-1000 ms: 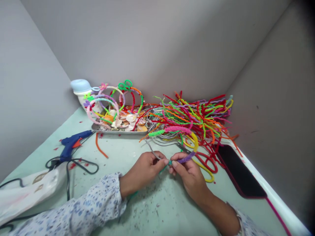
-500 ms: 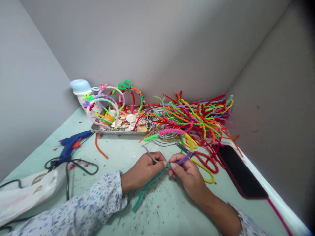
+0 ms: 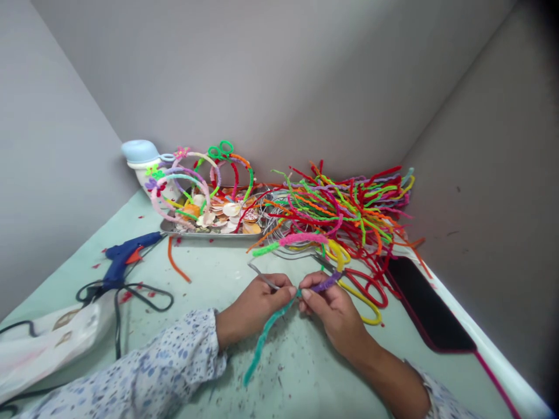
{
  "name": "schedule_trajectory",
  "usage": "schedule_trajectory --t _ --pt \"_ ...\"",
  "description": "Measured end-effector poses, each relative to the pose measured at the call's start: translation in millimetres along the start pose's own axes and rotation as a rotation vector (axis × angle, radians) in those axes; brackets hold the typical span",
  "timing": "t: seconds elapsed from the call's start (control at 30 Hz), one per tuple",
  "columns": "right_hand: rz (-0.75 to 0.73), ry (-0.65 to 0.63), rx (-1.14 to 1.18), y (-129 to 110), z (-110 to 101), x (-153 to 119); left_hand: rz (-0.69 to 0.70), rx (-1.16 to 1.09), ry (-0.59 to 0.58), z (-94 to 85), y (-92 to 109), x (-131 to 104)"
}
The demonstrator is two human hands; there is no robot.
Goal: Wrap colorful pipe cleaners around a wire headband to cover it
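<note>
My left hand pinches a teal pipe cleaner whose loose end hangs toward me. A bare grey wire end sticks out above the same hand. Close beside it, my right hand is closed on a curved headband wrapped in green, pink, yellow and purple pipe cleaner. The teal piece meets the band between my fingertips; the exact join is hidden. Scissors with red handles lie just past my right hand, near a yellow loop.
A metal tray holds shells and several finished headbands. A pile of pipe cleaners lies at the back right, a phone at the right edge. On the left are a blue glue gun, its cord, a white bag and a bottle.
The teal pipe cleaner's loose end has swung slightly right and lower. The band's green end and the wire have shifted a little left and down. Both hands keep their pinch.
</note>
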State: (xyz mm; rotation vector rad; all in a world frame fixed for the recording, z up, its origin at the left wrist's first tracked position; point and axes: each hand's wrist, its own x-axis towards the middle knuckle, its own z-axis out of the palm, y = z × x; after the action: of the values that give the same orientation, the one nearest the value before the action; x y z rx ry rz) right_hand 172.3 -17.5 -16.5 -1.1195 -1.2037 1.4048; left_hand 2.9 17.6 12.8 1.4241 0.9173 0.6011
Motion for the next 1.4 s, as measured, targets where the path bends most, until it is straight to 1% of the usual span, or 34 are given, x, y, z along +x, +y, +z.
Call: schedule_trajectory --t 0.17,0.23,0.37,0.43,0.6,0.77,0.87,1.1,1.2,1.3,1.4 --pt "-0.01 0.005 -0.004 2.4 1.0 1.0 0.022 -0.006 -0.015 -0.6 -3.5 1.1" --pt "-0.009 0.015 0.001 2.2 1.6 2.0 0.011 -0.018 -0.007 0.5 -4.4 1.7" --pt "-0.001 0.037 0.011 0.6 1.3 3.4 -0.018 -0.024 0.085 4.1 -4.2 1.7" --pt "0.003 0.032 0.01 0.3 0.7 3.7 -0.005 -0.018 0.101 5.0 -3.4 1.3" --pt "0.001 0.019 0.004 1.5 1.0 3.5 0.027 -0.057 0.05 3.3 -2.4 1.2" --pt "-0.016 -0.007 0.014 1.7 1.0 0.9 -0.036 -0.165 -0.011 1.7 -2.8 1.2" --pt "-0.031 -0.006 0.014 1.4 0.5 0.1 -0.042 -0.193 -0.037 1.8 -3.7 1.1" --pt "-0.03 0.018 0.031 0.3 -0.3 2.4 -0.049 -0.196 0.032 3.2 -5.9 3.3" --pt "-0.024 0.021 0.033 -0.8 0.4 3.3 -0.042 -0.22 0.035 3.6 -6.0 4.3" --pt "-0.015 0.026 0.028 -1.4 1.1 3.7 -0.059 -0.196 0.048 3.3 -6.4 4.4" --pt "-0.012 0.022 0.011 -1.4 1.2 3.6 -0.077 -0.189 0.022 2.7 -7.3 3.2"
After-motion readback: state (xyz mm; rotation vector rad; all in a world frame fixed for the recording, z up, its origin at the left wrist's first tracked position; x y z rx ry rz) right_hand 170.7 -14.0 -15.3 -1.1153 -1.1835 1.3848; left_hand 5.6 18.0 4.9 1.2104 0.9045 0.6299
